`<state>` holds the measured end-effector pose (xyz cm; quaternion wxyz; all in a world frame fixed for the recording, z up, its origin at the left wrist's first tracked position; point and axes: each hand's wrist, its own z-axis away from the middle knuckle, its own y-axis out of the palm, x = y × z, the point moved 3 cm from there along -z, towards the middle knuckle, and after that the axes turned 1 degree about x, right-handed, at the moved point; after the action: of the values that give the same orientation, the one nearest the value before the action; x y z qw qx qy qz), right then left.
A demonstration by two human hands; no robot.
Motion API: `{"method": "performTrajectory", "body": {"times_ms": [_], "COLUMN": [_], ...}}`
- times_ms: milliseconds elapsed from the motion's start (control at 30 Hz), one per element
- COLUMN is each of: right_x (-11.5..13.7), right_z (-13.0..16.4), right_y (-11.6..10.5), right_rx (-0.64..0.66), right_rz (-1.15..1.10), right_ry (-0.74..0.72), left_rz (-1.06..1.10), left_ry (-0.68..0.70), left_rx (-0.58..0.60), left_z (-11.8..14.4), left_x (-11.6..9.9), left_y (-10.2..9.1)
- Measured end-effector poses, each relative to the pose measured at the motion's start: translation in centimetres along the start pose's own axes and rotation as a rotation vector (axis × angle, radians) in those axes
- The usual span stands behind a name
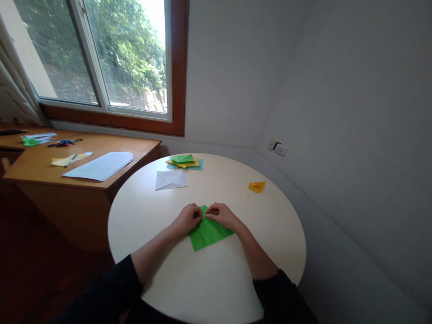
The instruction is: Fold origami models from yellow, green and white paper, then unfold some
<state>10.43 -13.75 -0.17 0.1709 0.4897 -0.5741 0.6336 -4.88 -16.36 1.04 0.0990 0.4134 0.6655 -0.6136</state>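
Both hands, the left hand [186, 219] and the right hand [222, 215], pinch the far edge of a green sheet of folded paper [208, 232] lying flat on the round white bench [162, 252]; a small yellow folded paper piece [257, 186] sits well apart, a white paper sheet [170, 179] farther back
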Motion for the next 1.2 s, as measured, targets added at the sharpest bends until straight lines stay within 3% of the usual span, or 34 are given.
{"method": "performTrajectory", "body": {"times_ms": [700, 900, 1200], "right_x": [0.64, 0.80, 0.66], "right_z": [-0.03, 0.04, 0.01], "right_y": [0.90, 0.93, 0.94], "right_rx": [-0.055, -0.059, -0.056], "right_rz": [0.259, 0.279, 0.252], "right_ry": [-0.024, -0.029, -0.032], "left_rz": [0.002, -0.016, -0.027], "left_ry": [0.076, 0.045, 0.014], "left_rx": [0.047, -0.003, 0.013], "left_z": [-0.02, -0.08, -0.18], "left_x": [0.76, 0.40, 0.13], "left_y": [0.23, 0.08, 0.09]}}
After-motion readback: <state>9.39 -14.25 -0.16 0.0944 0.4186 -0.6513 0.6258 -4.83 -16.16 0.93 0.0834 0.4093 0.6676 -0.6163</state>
